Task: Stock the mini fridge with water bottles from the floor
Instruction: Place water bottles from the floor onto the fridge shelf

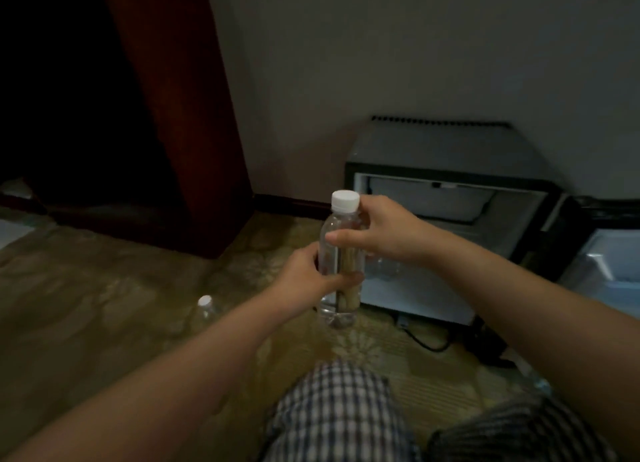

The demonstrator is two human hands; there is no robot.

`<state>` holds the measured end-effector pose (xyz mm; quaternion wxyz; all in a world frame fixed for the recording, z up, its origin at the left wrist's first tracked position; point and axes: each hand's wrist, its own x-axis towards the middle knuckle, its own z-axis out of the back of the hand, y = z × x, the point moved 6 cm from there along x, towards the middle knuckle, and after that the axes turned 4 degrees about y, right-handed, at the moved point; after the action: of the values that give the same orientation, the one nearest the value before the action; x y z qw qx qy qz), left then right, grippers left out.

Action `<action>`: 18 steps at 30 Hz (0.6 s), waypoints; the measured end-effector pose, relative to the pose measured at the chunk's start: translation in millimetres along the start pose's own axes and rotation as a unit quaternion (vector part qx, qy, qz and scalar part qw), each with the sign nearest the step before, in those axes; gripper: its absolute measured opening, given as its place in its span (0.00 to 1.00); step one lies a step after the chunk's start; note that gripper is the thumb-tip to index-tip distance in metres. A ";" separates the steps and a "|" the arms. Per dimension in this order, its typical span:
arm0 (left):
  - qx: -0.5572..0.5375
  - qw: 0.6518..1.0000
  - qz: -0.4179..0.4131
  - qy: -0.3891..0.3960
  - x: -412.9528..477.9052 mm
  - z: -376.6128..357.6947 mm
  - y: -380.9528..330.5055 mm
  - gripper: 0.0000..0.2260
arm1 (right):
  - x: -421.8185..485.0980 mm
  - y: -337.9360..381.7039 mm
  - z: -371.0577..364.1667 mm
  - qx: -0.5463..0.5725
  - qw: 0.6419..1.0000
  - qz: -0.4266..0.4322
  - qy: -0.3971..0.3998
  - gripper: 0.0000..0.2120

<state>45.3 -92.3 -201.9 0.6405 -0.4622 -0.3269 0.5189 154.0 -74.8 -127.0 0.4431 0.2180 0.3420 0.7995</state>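
Both hands, left hand (304,274) and right hand (384,233), grip clear, smooth, cylindrical bottle (341,264).

bottle (341,253) clr, cap (345,200) wht | floor bottle (205,304) clr, wht cap | mini fridge (440,143) gry top, blk frame, wht inside | carpet (104,288) olive-tan, floral ptn | shorts (339,409) blue/wht check | wood panel (173,98) red-brn | wall (381,46) off-wht | cable (420,340) blk

Single head-worn wide camera looks forward and down, near the mini fridge (433,143)
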 end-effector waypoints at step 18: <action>0.234 0.933 0.056 0.269 175.0 -136.0 8.7 0.17 | -0.5 -215.8 68.8 -0.071 0.965 -0.158 -0.195 0.23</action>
<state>207.7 42.9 -269.5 0.7640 -0.4393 0.0148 0.4723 319.8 29.7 -240.6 0.6364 0.2806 0.2220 0.6834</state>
